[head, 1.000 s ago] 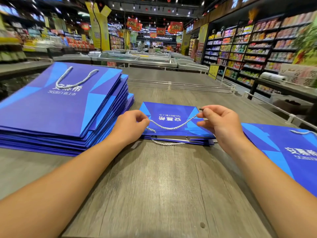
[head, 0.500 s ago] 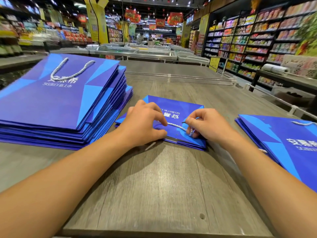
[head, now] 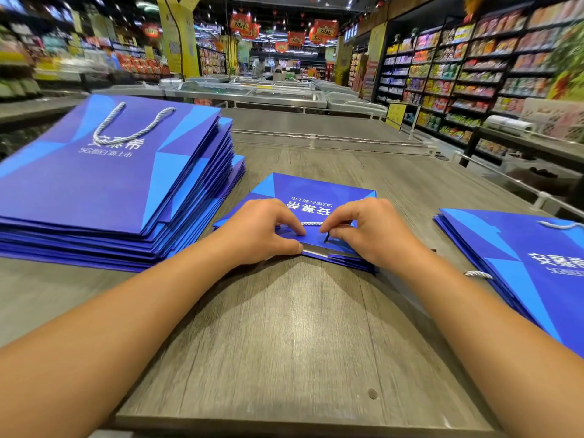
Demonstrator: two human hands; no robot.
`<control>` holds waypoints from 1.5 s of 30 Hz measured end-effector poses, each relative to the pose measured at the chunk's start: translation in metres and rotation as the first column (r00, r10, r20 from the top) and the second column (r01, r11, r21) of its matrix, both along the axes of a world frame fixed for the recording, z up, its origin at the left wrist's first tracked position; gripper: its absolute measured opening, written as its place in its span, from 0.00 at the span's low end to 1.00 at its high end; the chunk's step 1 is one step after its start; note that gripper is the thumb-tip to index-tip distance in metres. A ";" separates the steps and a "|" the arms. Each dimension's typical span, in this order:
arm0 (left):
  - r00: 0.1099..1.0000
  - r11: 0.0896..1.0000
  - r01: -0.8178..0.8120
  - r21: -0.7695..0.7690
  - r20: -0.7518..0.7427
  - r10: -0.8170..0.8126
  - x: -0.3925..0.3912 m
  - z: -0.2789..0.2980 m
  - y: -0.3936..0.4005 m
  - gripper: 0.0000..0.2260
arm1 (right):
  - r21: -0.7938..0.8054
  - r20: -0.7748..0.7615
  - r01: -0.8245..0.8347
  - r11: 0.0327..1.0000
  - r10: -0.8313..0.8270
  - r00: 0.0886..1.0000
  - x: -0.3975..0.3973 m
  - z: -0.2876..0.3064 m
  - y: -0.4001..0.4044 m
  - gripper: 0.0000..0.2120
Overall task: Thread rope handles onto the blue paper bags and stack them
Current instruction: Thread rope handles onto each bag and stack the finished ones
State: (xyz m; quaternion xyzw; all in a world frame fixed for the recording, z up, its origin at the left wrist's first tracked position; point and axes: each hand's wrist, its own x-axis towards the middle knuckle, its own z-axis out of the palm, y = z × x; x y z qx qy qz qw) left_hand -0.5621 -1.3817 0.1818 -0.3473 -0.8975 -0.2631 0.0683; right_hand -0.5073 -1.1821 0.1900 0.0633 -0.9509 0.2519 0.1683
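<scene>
Far to the left of both hands, a tall stack of blue bags (head: 104,197) sits on the grey wood-grain table (head: 284,336), and the top bag carries a white rope handle (head: 126,128) looped across its face. The left hand (head: 262,232) rests on the near edge of the flat blue paper bag (head: 313,194) lying between the two piles, its fingers curled down with the thumb pressing the bag's open edge and the fingertips pinching one end of a short white rope (head: 311,223). Just beside it, almost touching, the right hand (head: 369,229) also curls its fingers onto the bag and pinches the other end of the same rope, which stretches between the two hands over the bag's printed side. Well to the right of the right hand lies a lower pile of blue bags (head: 521,263), with rope ends showing at its top and side
</scene>
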 end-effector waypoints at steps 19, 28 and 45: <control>0.997 0.985 -0.064 0.162 0.045 0.058 -0.006 -0.004 0.002 0.01 | 0.022 0.059 -0.085 0.996 0.084 0.995 0.005 0.008 0.006 0.10; 0.996 0.981 -0.087 0.175 0.025 0.084 -0.006 -0.003 0.002 0.02 | -0.056 0.075 -0.079 0.995 0.083 0.994 0.002 0.000 0.012 0.12; 0.971 0.956 -0.143 0.257 -0.152 0.186 0.014 0.000 0.017 0.08 | -0.241 -0.054 0.044 0.970 -0.058 0.997 -0.002 -0.010 -0.009 0.14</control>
